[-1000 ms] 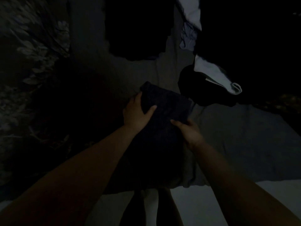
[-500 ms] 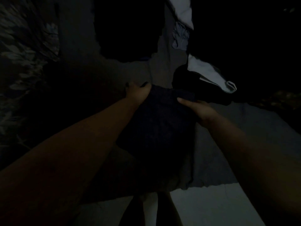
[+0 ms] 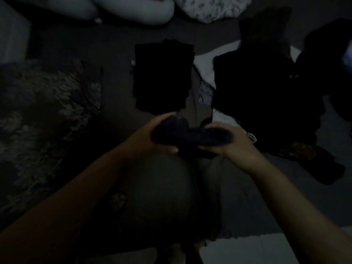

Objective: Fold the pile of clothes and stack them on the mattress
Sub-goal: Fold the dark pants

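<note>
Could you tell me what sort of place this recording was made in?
Most likely a dim bedroom. Pillows lie at the far edge of a mattress, a folded dark stack rests on it, and both hands hold a folded dark garment.

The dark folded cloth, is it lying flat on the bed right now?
No, the dark folded cloth is up off the mattress, gripped at one end by the left hand and at the other by the right hand.
</note>
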`<state>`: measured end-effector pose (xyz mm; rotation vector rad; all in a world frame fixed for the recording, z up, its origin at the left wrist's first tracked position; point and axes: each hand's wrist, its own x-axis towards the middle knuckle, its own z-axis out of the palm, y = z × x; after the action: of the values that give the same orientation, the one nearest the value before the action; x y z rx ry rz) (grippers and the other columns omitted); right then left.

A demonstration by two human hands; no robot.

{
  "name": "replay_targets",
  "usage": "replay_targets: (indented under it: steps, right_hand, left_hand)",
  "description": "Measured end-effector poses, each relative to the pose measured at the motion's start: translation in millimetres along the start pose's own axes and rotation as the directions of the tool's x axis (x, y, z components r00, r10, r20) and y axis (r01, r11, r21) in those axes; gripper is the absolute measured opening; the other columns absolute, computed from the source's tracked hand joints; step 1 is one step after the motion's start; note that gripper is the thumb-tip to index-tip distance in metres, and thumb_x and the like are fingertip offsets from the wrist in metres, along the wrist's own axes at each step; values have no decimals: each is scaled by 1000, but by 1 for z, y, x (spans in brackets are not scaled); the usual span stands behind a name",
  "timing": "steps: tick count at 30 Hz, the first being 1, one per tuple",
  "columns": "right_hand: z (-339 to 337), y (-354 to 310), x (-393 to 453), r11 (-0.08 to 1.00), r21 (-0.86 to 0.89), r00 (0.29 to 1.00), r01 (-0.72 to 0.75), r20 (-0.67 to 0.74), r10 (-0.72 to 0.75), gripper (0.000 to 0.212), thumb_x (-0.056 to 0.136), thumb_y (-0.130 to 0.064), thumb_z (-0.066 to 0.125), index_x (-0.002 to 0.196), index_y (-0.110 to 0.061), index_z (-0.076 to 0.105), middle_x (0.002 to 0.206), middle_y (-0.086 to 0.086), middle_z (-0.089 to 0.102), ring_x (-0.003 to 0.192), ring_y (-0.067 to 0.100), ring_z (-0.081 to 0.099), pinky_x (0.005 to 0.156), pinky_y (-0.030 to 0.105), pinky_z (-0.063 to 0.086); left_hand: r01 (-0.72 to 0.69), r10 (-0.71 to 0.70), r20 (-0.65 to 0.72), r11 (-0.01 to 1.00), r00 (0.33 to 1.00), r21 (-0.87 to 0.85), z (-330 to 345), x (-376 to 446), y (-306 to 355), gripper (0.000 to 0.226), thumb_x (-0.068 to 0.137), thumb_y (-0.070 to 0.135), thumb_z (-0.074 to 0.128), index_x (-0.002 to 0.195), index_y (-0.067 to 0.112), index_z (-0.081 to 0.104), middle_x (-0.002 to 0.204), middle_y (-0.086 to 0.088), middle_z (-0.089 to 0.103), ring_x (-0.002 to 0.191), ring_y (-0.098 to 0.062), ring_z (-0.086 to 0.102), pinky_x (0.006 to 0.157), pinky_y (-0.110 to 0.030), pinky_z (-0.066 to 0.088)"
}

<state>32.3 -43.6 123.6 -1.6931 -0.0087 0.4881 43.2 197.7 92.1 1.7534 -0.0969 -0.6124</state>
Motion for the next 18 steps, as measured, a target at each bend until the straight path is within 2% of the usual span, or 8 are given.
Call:
replay_targets:
  steps: [4, 6, 8, 10, 12, 14, 15, 18]
  right_hand:
    - [26, 32, -51, 978, -190, 981, 88, 188, -52, 35, 67, -7, 71, 96, -28, 69, 108, -12, 67, 109, -9, 55, 97, 8, 34]
    - [42, 78, -70, 953, -301, 966, 21, 252, 58, 29, 69, -18, 64, 90, -37, 69, 113, -30, 62, 126, -9, 41, 109, 12, 21]
    - [57, 125, -88, 934, -348, 938, -83, 290, 192, 36, 70, -16, 58, 90, -45, 65, 114, -42, 55, 131, -13, 32, 117, 26, 17]
    - [73, 159, -102, 925, -341, 910, -170, 306, 280, 38, 71, -10, 54, 93, -40, 65, 120, -27, 57, 125, -15, 36, 117, 40, 21]
    - [82, 174, -109, 909, -332, 887, -251, 299, 353, 40, 77, -3, 52, 90, -40, 60, 128, 4, 57, 127, 1, 44, 118, 36, 21]
    - [85, 180, -113, 869, -420, 877, -261, 273, 395, 58, 81, 8, 48, 90, -49, 53, 137, 11, 50, 133, 21, 39, 114, 25, 20]
    - [84, 183, -113, 873, -434, 892, -222, 271, 361, 61, 80, 7, 49, 90, -53, 56, 134, 8, 54, 130, 20, 45, 113, 28, 26]
    - [71, 171, -106, 894, -370, 871, -254, 315, 377, 40, 75, -6, 53, 102, -31, 67, 111, -4, 65, 102, -9, 59, 98, 25, 44]
  left_hand:
    - [31, -31, 36, 999, 999, -15, 24, -63, -25, 58, 69, 36, 71, 124, 43, 52, 124, 26, 58, 120, 4, 51, 105, -17, 36]
    - [34, -22, -53, 969, 998, 244, 39, -87, -58, 60, 69, 42, 60, 126, 53, 44, 120, 41, 51, 115, 10, 50, 98, -6, 34]
    - [57, -31, -68, 901, 997, 430, 55, -106, -106, 80, 71, 34, 60, 138, 56, 22, 132, 31, 45, 121, 0, 48, 99, -10, 34]
    - [91, -107, -4, 826, 994, 557, 73, -124, -152, 93, 74, 19, 60, 144, 52, 8, 137, 10, 49, 123, -14, 48, 101, -21, 39]
    - [69, -138, 46, 723, 989, 687, 88, -138, -182, 95, 74, 19, 59, 144, 53, 5, 120, 1, 58, 106, -21, 59, 87, -23, 48]
    - [7, -102, 83, 668, 991, 744, 97, -142, -194, 76, 71, 34, 54, 139, 52, 24, 103, 6, 54, 82, -17, 64, 72, -19, 46]
    - [-40, -65, 105, 633, 992, 773, 97, -139, -194, 63, 67, 38, 49, 128, 48, 39, 98, 9, 48, 76, -15, 63, 71, -21, 41]
    - [-83, -56, 154, 639, 986, 765, 85, -117, -178, 37, 60, 42, 48, 97, 39, 52, 91, 12, 39, 78, -12, 59, 71, -20, 31]
